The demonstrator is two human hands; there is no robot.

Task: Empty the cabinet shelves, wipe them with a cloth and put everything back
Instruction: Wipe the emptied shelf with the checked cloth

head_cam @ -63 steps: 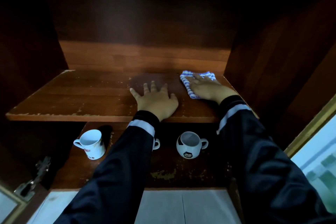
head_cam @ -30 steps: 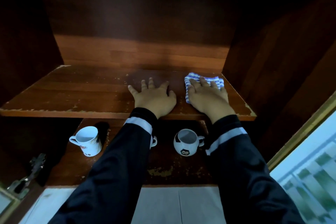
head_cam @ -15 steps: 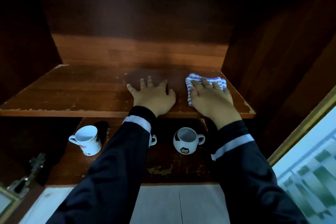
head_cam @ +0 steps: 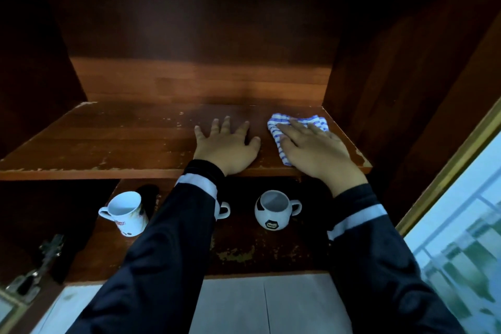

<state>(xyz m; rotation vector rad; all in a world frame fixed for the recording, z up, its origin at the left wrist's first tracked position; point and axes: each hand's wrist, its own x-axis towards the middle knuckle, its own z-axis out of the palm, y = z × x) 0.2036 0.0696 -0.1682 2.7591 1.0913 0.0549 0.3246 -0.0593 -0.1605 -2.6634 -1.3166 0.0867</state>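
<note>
Very dim inside the cabinet (head_cam: 189, 22), nearly black toward the upper corners and the left side. Lit weakly from the front, warmest on the upper shelf (head_cam: 108, 138). Washed out and smeared at the glass pane (head_cam: 461, 225), lower right. Soft all over, with straight edges bent near the borders.

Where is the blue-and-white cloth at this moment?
In the head view, the cloth lies at the right end of the upper shelf, pressed under the right hand, with the left hand flat beside it.

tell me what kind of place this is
Likely a home kitchen: a worn wooden cabinet, a white mug and a football-pattern mug on its lower shelf, pale tiles beneath.
</note>
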